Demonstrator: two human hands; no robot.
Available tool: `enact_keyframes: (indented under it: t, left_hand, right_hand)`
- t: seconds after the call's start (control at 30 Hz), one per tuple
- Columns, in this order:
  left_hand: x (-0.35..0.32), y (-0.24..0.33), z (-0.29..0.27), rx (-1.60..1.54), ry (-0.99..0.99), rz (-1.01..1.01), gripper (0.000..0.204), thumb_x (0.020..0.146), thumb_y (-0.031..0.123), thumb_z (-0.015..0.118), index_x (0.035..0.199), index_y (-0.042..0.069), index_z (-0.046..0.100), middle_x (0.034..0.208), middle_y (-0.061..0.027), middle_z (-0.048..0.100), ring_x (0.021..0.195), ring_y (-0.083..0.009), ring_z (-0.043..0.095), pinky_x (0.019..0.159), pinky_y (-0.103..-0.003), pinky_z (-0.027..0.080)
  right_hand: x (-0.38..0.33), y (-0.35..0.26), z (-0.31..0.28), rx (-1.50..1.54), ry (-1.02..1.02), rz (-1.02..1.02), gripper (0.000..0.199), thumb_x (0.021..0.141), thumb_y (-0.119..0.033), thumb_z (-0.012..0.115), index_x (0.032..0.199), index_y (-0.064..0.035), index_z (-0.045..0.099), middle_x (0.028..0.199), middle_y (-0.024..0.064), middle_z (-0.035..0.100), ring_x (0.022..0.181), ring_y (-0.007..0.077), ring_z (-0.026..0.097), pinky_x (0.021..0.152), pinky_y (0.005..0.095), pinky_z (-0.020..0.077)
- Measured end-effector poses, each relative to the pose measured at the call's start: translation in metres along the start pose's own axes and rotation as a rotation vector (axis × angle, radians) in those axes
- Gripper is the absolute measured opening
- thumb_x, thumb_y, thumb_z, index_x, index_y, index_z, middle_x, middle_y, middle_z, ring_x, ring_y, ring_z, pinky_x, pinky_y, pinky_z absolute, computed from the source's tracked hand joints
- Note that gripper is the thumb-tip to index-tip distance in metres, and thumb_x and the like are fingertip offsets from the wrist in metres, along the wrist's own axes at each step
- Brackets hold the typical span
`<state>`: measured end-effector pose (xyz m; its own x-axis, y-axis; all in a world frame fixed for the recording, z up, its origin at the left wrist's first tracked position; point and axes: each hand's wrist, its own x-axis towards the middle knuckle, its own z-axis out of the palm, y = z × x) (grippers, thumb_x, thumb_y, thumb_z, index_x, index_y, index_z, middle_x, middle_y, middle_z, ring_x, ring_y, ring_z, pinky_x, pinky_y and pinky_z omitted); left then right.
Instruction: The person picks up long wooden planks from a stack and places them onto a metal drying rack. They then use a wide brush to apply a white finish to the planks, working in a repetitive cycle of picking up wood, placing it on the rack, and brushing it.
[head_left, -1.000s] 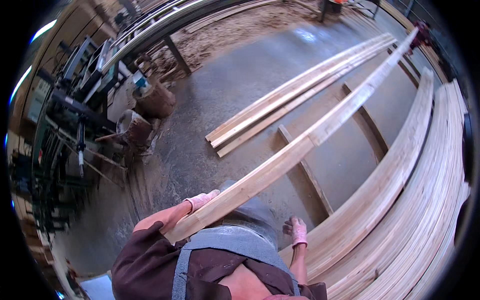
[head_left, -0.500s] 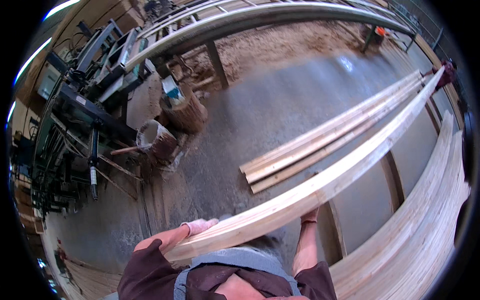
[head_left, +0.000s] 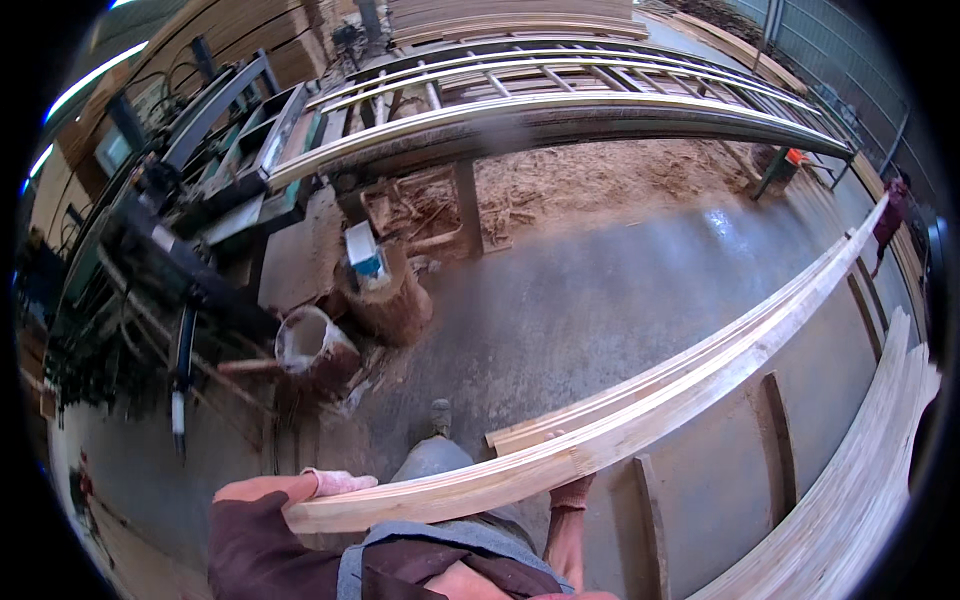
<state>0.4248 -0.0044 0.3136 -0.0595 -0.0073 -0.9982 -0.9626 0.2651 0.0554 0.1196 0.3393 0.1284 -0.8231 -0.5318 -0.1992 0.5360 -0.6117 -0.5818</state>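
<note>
A long pale wooden plank [head_left: 640, 420] stretches from just in front of my body up to the far right. My left hand [head_left: 335, 484], in a pink glove, grips its near end. My right hand [head_left: 570, 492], also gloved, holds the plank from below further along. At the plank's far end a person in dark red [head_left: 890, 210] carries the other end. Two or three similar planks [head_left: 700, 355] lie on the concrete floor just behind the one I carry.
A stack of pale planks [head_left: 860, 500] lies at the right. A long metal roller frame [head_left: 560, 100] spans the back, with sawdust [head_left: 600, 175] under it. A wooden stump [head_left: 390, 300] and a rusty bucket [head_left: 312, 348] stand ahead left, beside green machinery [head_left: 170, 240].
The view has swung left toward the machinery and roller frame. The carried plank has dropped lower in the picture, and my right hand has come off the stack to the plank's underside.
</note>
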Motion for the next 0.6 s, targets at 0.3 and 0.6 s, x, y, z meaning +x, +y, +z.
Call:
enact_keyframes:
  t: [0.3,0.6]
  left_hand:
    - [0.006,-0.007,-0.219,0.019,0.013,-0.035,0.072,0.1,0.069,0.036,0.137,0.016,0.067,0.141,-0.0158,0.064,0.129,-0.032,0.057,0.11,-0.047,0.04]
    - [-0.005,0.024,-0.373,0.058,0.091,-0.017,0.071,0.102,0.068,0.035,0.138,0.016,0.067,0.139,-0.0161,0.065,0.126,-0.0315,0.059,0.109,-0.047,0.04]
  right_hand:
    - [0.173,0.106,0.092,0.29,0.041,0.081,0.067,0.106,-0.057,0.039,0.149,-0.0055,0.046,0.144,0.022,0.057,0.135,0.0387,0.054,0.119,0.0527,0.0389]
    - [0.369,0.063,0.142,0.487,-0.154,0.142,0.07,0.104,-0.055,0.049,0.141,0.0039,0.053,0.135,0.0221,0.062,0.129,0.0381,0.058,0.114,0.0535,0.0444]
